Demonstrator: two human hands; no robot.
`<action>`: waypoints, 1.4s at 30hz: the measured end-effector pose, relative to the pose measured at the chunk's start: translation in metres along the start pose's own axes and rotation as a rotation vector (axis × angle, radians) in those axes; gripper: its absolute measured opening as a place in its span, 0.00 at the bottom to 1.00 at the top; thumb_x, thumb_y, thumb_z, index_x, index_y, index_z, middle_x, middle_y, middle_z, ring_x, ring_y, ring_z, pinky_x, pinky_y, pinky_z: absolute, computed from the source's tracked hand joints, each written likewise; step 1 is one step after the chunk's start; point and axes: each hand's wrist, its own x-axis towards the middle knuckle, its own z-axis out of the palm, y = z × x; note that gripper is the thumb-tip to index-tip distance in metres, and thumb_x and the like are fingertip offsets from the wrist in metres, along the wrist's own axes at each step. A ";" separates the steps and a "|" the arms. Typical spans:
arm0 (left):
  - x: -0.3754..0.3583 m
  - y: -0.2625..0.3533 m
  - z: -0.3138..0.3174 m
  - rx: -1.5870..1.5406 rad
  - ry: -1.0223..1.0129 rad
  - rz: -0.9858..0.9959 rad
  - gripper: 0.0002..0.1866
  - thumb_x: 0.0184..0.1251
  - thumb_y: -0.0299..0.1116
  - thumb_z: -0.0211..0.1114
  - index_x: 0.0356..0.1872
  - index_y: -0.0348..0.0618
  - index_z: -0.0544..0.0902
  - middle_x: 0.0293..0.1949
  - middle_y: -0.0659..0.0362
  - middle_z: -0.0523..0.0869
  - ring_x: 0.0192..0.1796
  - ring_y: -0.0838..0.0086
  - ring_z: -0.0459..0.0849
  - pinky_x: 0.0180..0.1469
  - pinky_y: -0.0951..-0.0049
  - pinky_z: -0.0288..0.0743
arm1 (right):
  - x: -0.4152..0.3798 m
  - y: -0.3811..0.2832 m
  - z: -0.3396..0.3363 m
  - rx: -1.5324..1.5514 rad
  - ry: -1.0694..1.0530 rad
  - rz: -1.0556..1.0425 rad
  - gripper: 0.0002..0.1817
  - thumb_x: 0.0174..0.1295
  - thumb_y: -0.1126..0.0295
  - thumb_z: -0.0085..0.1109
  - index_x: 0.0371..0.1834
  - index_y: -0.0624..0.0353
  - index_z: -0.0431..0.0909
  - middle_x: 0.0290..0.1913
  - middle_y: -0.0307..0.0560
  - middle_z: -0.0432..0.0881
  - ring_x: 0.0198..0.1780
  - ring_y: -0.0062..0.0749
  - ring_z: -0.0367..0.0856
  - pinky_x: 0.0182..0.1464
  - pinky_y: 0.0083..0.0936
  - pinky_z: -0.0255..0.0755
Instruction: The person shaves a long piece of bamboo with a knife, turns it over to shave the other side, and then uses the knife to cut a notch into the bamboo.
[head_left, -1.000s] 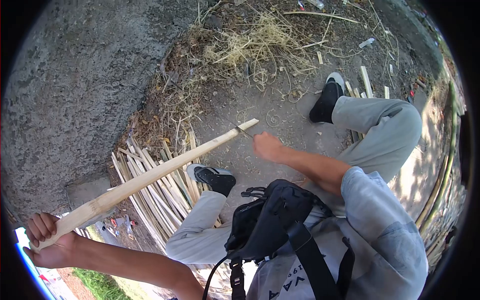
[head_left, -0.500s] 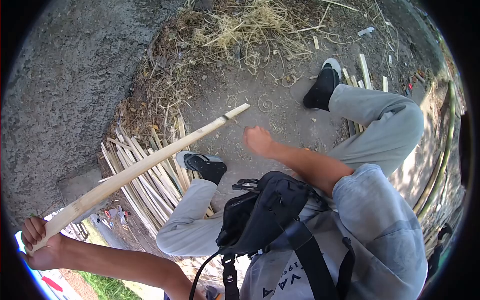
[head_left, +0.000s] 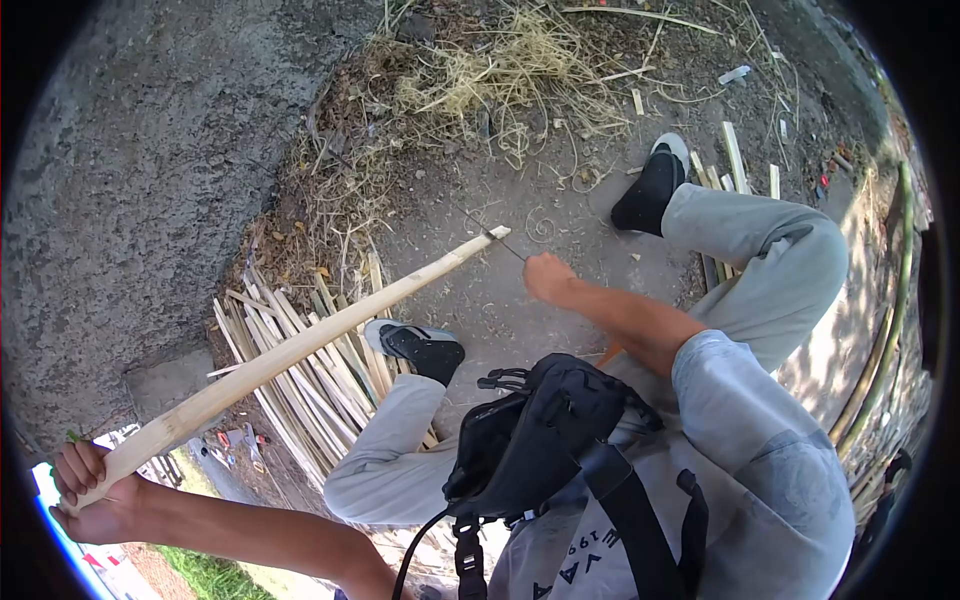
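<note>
My left hand [head_left: 95,488], at the lower left, is wrapped round the thick end of a long pale bamboo strip [head_left: 300,345]. The strip slants up to the right, over the sandalled foot and a pile of slats. My right hand [head_left: 549,277] is closed on a knife [head_left: 513,250], most of whose handle is hidden by the fist. Its thin dark blade crosses the far tip of the strip; whether it cuts in cannot be made out.
Several pale slats [head_left: 310,375] lie by my left foot [head_left: 420,345], and more slats [head_left: 735,155] lie beyond my right foot [head_left: 650,190]. Curly shavings [head_left: 500,75] heap up ahead. A rough concrete surface [head_left: 160,170] fills the left; long poles [head_left: 885,340] lie at right.
My right hand has shifted slightly right and the blade now shows across the strip's tip. The strip's dark mark is no longer seen separately. My left hand keeps its grip; the view has shifted a little.
</note>
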 end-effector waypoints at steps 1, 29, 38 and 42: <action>0.001 0.002 -0.003 0.003 0.022 0.003 0.15 0.54 0.40 0.50 0.12 0.50 0.60 0.15 0.61 0.58 0.18 0.75 0.56 0.22 0.74 0.51 | -0.004 -0.008 -0.016 0.013 0.024 -0.027 0.12 0.63 0.71 0.47 0.40 0.65 0.80 0.40 0.66 0.83 0.46 0.59 0.83 0.50 0.48 0.77; 0.005 0.006 -0.011 0.030 0.034 -0.061 0.15 0.47 0.42 0.52 0.12 0.51 0.58 0.15 0.61 0.56 0.19 0.75 0.56 0.22 0.74 0.49 | 0.000 0.057 0.046 0.024 0.162 -0.019 0.15 0.63 0.64 0.50 0.35 0.67 0.78 0.29 0.68 0.81 0.36 0.66 0.81 0.43 0.53 0.76; 0.007 -0.003 -0.025 -0.008 -0.064 -0.031 0.16 0.58 0.42 0.48 0.14 0.49 0.59 0.16 0.62 0.58 0.19 0.76 0.55 0.21 0.74 0.50 | -0.010 0.067 0.045 0.016 0.096 0.024 0.16 0.64 0.65 0.48 0.39 0.68 0.78 0.33 0.70 0.81 0.40 0.65 0.81 0.46 0.52 0.76; 0.005 -0.004 -0.033 -0.002 -0.002 -0.012 0.17 0.59 0.42 0.48 0.14 0.49 0.60 0.16 0.62 0.58 0.19 0.76 0.55 0.21 0.74 0.50 | -0.027 0.068 0.048 0.032 0.050 0.040 0.16 0.64 0.64 0.48 0.40 0.69 0.78 0.36 0.70 0.81 0.43 0.65 0.81 0.49 0.52 0.75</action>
